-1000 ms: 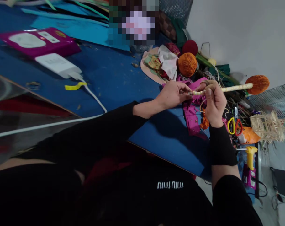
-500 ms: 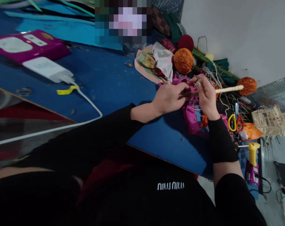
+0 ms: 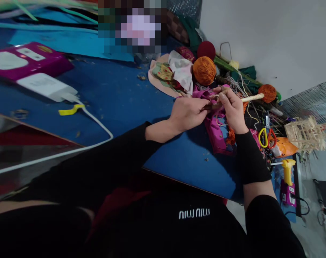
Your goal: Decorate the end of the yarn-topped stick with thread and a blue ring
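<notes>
My left hand (image 3: 188,113) is closed, thumb and fingers pinched on the near end of a thin brown piece (image 3: 213,106) that runs across to the other hand. My right hand (image 3: 235,109) is closed too, with a pale round stick (image 3: 252,98) jutting out on its far side to the right. Whether the brown piece and the stick are joined is hidden by the fingers. Magenta cloth (image 3: 216,136) lies under and in front of both hands. An orange wrapped ball (image 3: 204,70) sits just beyond them.
Scissors (image 3: 267,137) with yellow and red handles and a yellow glue gun (image 3: 288,171) lie to the right. A small stick frame (image 3: 305,134) stands behind them. At left a white charger (image 3: 47,86) is plugged into a magenta power strip (image 3: 31,61), its cable crossing the blue table (image 3: 119,89).
The view has shifted slightly. Less of the pale stick shows past my right hand, its tip now left of the farther orange ball. Both hands keep their grip.
</notes>
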{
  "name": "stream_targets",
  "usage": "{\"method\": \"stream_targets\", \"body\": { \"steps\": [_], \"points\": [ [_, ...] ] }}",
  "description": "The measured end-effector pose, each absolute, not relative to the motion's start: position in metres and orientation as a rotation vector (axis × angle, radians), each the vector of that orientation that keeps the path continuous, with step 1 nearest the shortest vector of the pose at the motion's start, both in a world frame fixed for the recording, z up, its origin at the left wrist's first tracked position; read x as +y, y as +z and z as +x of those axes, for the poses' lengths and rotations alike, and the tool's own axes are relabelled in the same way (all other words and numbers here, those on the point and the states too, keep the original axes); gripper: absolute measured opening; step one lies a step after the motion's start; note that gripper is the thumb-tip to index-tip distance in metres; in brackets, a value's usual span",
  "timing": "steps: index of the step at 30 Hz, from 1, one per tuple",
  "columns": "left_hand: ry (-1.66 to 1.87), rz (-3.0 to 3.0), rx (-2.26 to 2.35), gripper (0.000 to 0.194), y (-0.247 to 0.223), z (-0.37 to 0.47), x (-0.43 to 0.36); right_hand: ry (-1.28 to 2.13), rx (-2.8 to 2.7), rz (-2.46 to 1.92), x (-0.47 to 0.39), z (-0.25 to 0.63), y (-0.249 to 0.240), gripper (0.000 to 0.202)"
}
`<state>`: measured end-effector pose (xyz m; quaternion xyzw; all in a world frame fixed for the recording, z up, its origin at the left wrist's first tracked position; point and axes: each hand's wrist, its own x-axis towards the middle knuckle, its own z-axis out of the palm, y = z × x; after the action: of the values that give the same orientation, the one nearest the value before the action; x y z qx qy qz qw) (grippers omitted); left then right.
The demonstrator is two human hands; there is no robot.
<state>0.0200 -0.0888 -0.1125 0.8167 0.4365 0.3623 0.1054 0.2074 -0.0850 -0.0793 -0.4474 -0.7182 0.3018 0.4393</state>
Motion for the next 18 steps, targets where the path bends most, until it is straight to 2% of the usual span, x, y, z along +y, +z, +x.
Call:
{"method": "stream_targets", "body": {
  "steps": [6, 10, 14, 18],
  "points": [
    [1.118, 1.976, 1.300, 0.030, -0.092, 0.008, -0.088, 0.994, -1.566, -1.199, -0.094, 0.261, -0.036, 0.051],
    [1.252, 1.848, 1.246, 0.028, -0.085, -0.004, -0.080, 1.071, -1.629, -1.260, -0.115, 0.332, -0.003, 0.037],
    [1.265, 1.784, 1.127, 0.024, -0.084, -0.020, -0.068, 0.626, -1.414, -1.257, -0.127, 0.402, 0.005, 0.015],
    [1.260, 1.786, 0.966, 0.025, -0.081, -0.038, -0.061, 0.216, -1.000, -1.126, -0.122, 0.434, 0.001, 0.027]
  ]
}}
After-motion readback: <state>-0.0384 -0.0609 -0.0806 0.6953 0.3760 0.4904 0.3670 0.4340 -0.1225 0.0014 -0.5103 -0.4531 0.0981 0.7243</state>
